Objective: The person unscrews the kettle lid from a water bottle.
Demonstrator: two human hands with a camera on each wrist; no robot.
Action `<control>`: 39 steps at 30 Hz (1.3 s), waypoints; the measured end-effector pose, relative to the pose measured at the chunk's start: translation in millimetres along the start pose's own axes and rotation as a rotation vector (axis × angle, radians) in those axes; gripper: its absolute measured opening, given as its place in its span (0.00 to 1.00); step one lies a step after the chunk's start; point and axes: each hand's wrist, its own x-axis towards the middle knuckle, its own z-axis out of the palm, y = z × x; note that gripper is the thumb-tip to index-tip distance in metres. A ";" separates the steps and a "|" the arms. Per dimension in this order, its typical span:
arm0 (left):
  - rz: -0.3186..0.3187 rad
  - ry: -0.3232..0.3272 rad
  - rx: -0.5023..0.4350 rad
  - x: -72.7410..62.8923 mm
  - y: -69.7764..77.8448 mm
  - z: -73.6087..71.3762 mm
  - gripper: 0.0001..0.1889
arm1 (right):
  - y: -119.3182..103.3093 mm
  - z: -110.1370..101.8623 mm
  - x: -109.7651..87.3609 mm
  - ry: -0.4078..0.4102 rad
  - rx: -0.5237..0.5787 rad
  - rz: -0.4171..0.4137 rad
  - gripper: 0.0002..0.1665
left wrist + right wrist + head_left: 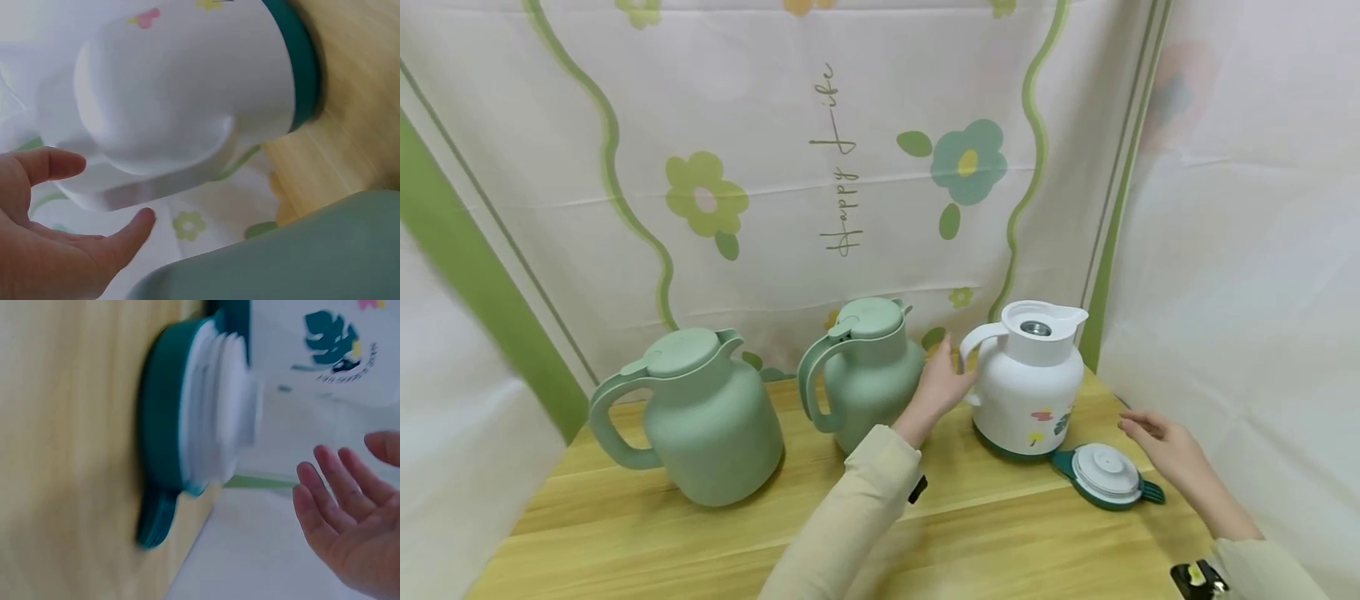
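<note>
A white thermos jug with a dark green base and printed leaves stands lidless on the table, showing a metal mouth inside its white rim. My left hand is beside its handle, thumb and finger spread apart on either side without visibly gripping it. Right of the jug lies its lid, upside down, white threaded part up and dark green rim below; the left wrist view does not include it. My right hand hovers just right of the lid, fingers relaxed and holding nothing.
Two sage green jugs with lids on stand to the left: a middle jug close behind my left wrist and a larger jug farther left. All rest on a wooden table. Flowered white curtains enclose the back and sides.
</note>
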 end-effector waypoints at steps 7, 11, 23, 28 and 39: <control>0.004 -0.093 -0.030 -35.0 9.5 -22.8 0.35 | -44.3 2.7 4.8 0.141 0.230 -0.024 0.33; 0.051 -0.134 -0.109 -56.1 15.1 -39.5 0.29 | -71.4 3.9 5.8 0.238 0.282 -0.070 0.28; 0.353 0.244 -0.236 -88.9 -2.3 -97.1 0.20 | -160.6 32.7 11.3 0.277 0.287 -0.306 0.18; 0.462 0.522 -0.176 -85.7 -26.2 -115.1 0.18 | -186.1 48.2 23.5 0.181 0.272 -0.403 0.17; 0.203 0.376 -0.069 -73.2 -68.1 -145.1 0.36 | -235.6 81.2 65.2 0.082 0.180 -0.445 0.21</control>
